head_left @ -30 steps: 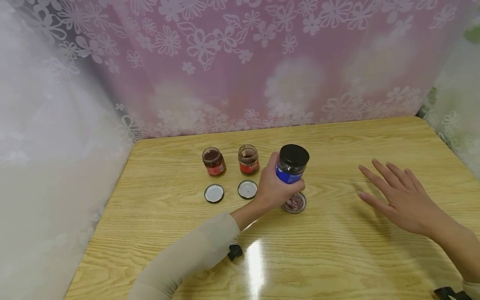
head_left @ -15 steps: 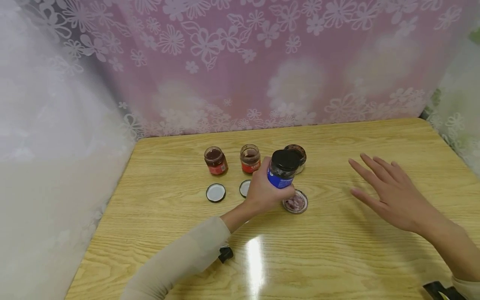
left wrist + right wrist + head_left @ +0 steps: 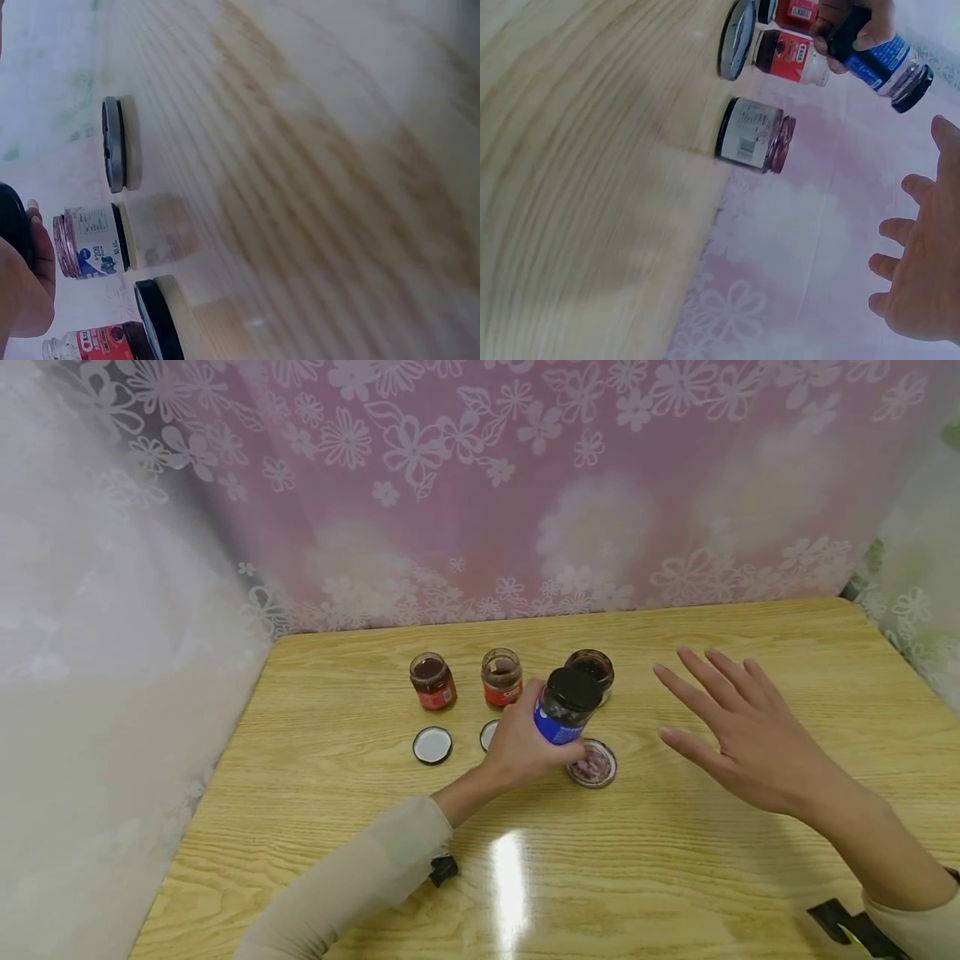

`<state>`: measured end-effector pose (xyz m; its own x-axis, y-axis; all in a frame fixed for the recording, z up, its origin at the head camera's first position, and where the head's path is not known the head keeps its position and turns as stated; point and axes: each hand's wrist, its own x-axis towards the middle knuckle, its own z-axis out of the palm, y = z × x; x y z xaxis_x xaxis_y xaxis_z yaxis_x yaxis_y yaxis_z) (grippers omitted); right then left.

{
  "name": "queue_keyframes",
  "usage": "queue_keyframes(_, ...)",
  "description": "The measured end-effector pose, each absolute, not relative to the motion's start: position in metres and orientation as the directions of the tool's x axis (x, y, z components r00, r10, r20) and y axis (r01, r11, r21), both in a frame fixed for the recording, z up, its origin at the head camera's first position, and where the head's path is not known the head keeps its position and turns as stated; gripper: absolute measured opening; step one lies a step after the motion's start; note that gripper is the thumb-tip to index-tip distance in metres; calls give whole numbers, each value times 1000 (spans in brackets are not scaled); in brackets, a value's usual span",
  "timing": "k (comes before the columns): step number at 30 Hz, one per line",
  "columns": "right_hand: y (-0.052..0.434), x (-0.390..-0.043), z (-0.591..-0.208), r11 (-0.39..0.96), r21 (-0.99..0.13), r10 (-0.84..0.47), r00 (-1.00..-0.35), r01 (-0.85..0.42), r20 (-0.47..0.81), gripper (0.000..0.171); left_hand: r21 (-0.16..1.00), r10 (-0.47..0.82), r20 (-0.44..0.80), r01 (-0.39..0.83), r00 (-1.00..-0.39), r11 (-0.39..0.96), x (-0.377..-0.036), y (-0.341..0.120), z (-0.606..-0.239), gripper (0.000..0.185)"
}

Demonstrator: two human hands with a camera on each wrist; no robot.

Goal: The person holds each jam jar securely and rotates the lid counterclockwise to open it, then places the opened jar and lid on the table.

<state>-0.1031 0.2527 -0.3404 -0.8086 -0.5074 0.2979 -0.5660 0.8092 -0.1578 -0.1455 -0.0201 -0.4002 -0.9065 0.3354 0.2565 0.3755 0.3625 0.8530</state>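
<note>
A blue-labelled jar (image 3: 564,710) is held tilted above the surface (image 3: 675,877) in the left hand (image 3: 525,745), whose grip is curled round it. The right hand (image 3: 738,735) is held spread wide nearby, nothing in its grip.

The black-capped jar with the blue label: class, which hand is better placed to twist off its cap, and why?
Probably the right hand: it hovers open beside the jar, while the left hand already grips the jar's body.

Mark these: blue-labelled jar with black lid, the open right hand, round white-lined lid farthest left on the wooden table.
Blue-labelled jar with black lid (image 3: 564,710), head view, on the jar body just under the lid.
Open right hand (image 3: 738,737), head view, on the back of the hand.
Round white-lined lid (image 3: 432,745), head view, on its white middle.
</note>
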Motion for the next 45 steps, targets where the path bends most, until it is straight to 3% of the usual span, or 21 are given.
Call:
queue_keyframes(8, 232, -106, -333, 785, -148, -545, -784, -602, 298, 69, 797, 367, 221, 384, -904, 467, -143, -28, -400, 62)
queue_keyframes(25, 178, -116, -334, 708, -346, -490, -782, -615, 385, 61, 754, 404, 221, 419, -887, 506, -140, -36, -395, 63)
queue_keyframes(34, 162, -119, -341, 727, -287, -469, -757, -623, 455, 57, 716, 425, 238, 453, -873, 531, -136, -39, -395, 65)
queue_keyframes(45, 154, -121, -349, 747, -251, -474, -757, -616, 449, 52, 697, 420, 236, 454, -876, 555, -134, -43, -398, 64)
